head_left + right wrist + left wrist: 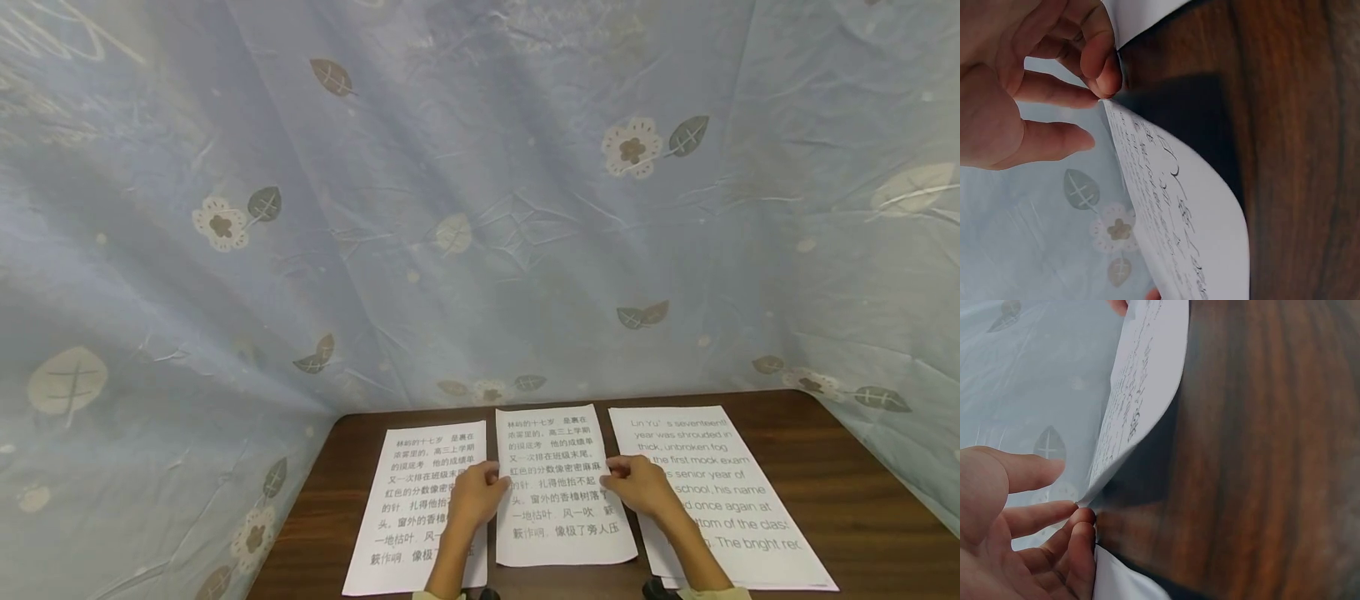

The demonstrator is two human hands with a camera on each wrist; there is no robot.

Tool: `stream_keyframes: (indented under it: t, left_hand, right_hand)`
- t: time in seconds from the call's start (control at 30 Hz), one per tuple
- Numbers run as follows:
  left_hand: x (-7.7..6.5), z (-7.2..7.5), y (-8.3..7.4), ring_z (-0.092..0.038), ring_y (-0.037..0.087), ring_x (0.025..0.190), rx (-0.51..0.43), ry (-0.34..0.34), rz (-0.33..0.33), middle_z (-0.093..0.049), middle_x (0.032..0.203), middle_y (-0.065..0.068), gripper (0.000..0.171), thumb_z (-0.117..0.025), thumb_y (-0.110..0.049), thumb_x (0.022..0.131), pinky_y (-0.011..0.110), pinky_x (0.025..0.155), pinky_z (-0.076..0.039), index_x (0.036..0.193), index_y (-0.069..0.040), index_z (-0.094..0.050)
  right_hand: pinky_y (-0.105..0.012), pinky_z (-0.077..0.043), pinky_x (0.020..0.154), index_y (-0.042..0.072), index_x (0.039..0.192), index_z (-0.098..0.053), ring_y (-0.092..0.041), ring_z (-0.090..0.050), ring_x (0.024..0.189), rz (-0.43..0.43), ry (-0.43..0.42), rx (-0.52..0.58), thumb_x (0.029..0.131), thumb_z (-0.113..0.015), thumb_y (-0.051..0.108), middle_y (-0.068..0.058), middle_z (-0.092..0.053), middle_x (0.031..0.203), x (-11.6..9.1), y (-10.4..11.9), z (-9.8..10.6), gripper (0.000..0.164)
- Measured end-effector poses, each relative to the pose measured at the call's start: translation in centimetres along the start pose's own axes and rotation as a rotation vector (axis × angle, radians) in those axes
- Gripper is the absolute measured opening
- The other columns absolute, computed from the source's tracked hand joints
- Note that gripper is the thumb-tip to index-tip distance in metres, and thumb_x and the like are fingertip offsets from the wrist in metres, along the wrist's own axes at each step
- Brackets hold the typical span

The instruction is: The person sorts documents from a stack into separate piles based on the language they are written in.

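A sheet of paper (558, 487) printed with Chinese text lies in the middle of the head view, between two other sheets. My left hand (478, 493) is at its left edge and my right hand (633, 483) at its right edge. In the left wrist view the index fingertip of the left hand (1029, 519) touches the edge of the sheet (1147, 381), with the thumb held apart from it. The right wrist view has the right hand (1054, 81) likewise, index fingertip against the edge of the sheet (1204, 206), thumb spread away. The sheet bows, with dark shadow beneath its edges.
Another Chinese-text sheet (420, 500) lies on the left, partly under my left forearm. On the right is a sheet with English text (742, 492), partly covered by my right hand and forearm. The brown wooden table (322, 500) meets a blue-grey patterned cloth (525, 333) behind it.
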State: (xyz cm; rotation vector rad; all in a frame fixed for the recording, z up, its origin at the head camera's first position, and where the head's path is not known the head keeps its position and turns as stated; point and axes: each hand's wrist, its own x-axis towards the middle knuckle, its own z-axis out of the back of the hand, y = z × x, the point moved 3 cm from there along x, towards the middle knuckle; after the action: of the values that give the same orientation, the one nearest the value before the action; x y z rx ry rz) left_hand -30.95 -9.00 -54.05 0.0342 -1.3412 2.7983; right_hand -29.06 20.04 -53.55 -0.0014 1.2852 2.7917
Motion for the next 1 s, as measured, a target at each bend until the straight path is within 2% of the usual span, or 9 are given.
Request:
stream_keyframes:
  t: [0.6, 0.83, 1.0]
  left_hand:
    - [-0.29, -0.18, -0.10, -0.057, 0.014, 0.069, 0.008, -0.001, -0.018, -0.064, 0.085, 0.001, 0.044, -0.077, -0.021, 0.095, 0.025, 0.056, -0.044, 0.134, 0.000, -0.072]
    - [-0.41, 0.02, -0.44, -0.058, 0.013, 0.066, -0.010, -0.007, -0.053, -0.064, 0.082, 0.001, 0.043, -0.074, -0.007, 0.092, 0.024, 0.054, -0.046, 0.133, 0.004, -0.071]
    - [-0.46, 0.25, -0.45, -0.058, 0.013, 0.069, -0.020, -0.017, -0.047, -0.065, 0.086, 0.002, 0.042, -0.072, 0.001, 0.090, 0.023, 0.056, -0.048, 0.132, 0.003, -0.072]
  right_hand:
    - [-0.035, -0.055, 0.073, -0.008, 0.127, -0.073, -0.021, -0.067, 0.090, 0.023, -0.011, -0.057, 0.092, -0.078, 0.018, -0.010, -0.076, 0.104, -0.23, 0.28, -0.50, 0.044]
    - [-0.044, -0.060, 0.080, -0.008, 0.128, -0.072, -0.027, -0.072, 0.098, 0.040, -0.013, -0.048, 0.090, -0.078, 0.013, -0.012, -0.077, 0.106, -0.43, 0.76, -0.28, 0.044]
    - [-0.038, -0.056, 0.077, -0.007, 0.131, -0.070, -0.024, -0.068, 0.095, 0.036, -0.012, -0.035, 0.087, -0.075, 0.003, -0.011, -0.075, 0.106, -0.46, 0.94, -0.22, 0.045]
